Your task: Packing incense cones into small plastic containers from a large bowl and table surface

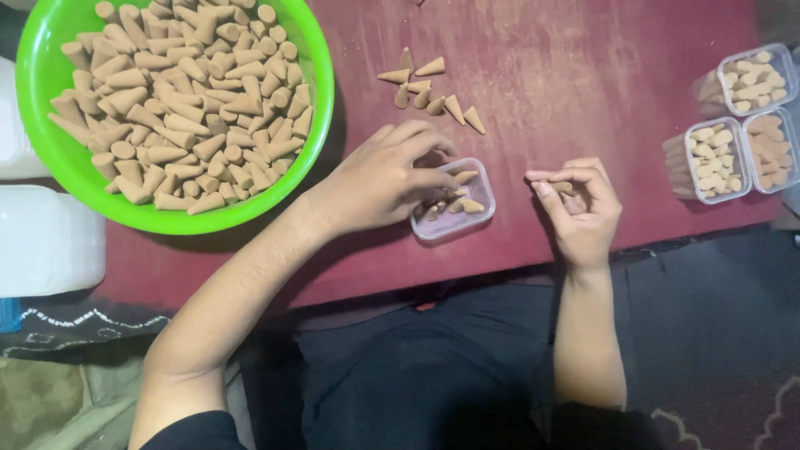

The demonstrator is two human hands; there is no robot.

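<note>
A small clear plastic box (482, 200) lies on the dark red table (583, 67) and holds a few tan cones. My left hand (375, 179) rests over the box's left side, its fingertips pinching a tan cone (465, 177) above the box. To the right, my right hand (583, 212) is curled palm up, with another tan cone (562, 187) held between thumb and fingers. A loose pile of tan cones (432, 87) lies on the table just beyond the box.
A big green bowl (50, 142) heaped with tan cones sits at the top left. Three filled clear boxes (742, 125) stand at the right edge. White containers (42, 237) stand at the far left. My dark-clothed lap is below the table's near edge.
</note>
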